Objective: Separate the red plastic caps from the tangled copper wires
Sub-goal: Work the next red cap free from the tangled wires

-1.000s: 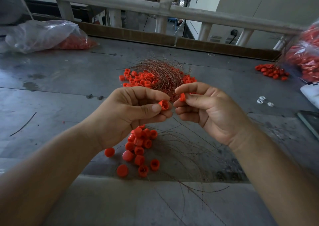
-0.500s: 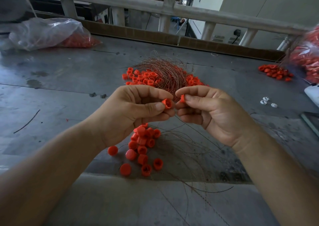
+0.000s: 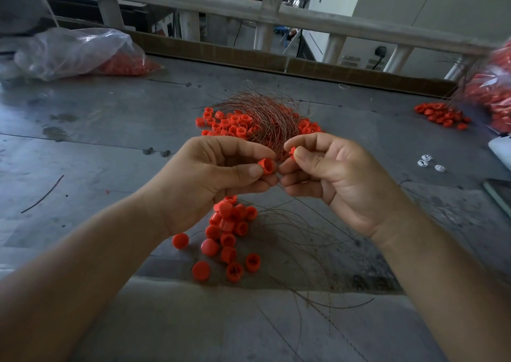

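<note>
Red cap (image 3: 266, 166) pinched in L hand (image 3: 210, 179), open end toward R hand (image 3: 334, 182), which pinches a 2nd red piece (image 3: 292, 150) just beside; copper wire tangle (image 3: 262, 118) lies beyond both.

- The left hand (image 3: 210, 180) is raised mid-scene, fingers curled, with thumb and forefinger pinching a red cap (image 3: 267, 166).
- The right hand (image 3: 341, 184) faces it, fingertips nearly meeting, and pinches a small red piece (image 3: 292, 150).
- The bare left forearm (image 3: 83, 265) and right forearm (image 3: 442, 273) reach in from the near corners.
</note>
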`<state>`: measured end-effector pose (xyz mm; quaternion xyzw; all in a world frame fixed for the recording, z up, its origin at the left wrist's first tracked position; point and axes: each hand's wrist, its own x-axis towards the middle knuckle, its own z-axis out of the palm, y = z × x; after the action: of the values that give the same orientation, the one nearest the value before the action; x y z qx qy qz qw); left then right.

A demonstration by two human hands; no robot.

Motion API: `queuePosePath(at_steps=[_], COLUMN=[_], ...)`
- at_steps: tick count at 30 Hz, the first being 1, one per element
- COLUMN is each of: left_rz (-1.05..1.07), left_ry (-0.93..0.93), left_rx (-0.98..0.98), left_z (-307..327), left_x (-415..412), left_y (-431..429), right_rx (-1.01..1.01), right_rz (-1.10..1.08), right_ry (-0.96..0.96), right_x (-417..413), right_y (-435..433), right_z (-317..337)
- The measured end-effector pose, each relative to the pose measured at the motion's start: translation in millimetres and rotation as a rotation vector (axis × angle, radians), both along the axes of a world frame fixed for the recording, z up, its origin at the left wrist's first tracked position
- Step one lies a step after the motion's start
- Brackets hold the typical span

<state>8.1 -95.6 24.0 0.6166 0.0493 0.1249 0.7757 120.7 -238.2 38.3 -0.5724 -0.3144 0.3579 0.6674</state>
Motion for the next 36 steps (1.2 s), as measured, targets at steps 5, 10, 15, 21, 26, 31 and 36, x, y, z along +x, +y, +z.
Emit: queuePosePath(at_steps=[5, 10, 15, 21, 26, 31, 36], left_rz=[0.082, 0.119, 0.149, 0.154, 0.167, 0.176, 0.178], left_ry=[-0.002, 0.003, 0.019, 0.034, 0.053, 0.077, 0.081], left_rx=[0.053, 0.070, 0.102, 0.106, 0.128, 0.149, 0.135], left_z=[-0.4, -1.0, -1.9, -1.9, -2.9, -3.3, -1.9], left_x=[0.7, 1.3, 1.6, 0.8, 0.7, 0.3, -0.7], left_y=[0.9, 0.1, 0.1, -1.6, -2.7, -3.4, -5.9], right_rx=[-0.026, -0.020, -0.021, -0.013, -0.001, 0.013, 0.004], right_rz=[-0.122, -0.169, -0.215, -0.273, -0.298, -0.313, -0.308], right_ry=[-0.455, -0.727, -0.809, -0.933, -1.013, -1.016, -1.002], right_x=[-6.4, -13.2, -18.0, -19.5, -19.1, -19.3, -18.8], right_y=[3.7, 8.1, 11.2, 11.1, 11.1, 10.5, 9.1], right_z=[-6.2, -12.5, -17.2, -19.5, -20.0, -20.6, -19.2])
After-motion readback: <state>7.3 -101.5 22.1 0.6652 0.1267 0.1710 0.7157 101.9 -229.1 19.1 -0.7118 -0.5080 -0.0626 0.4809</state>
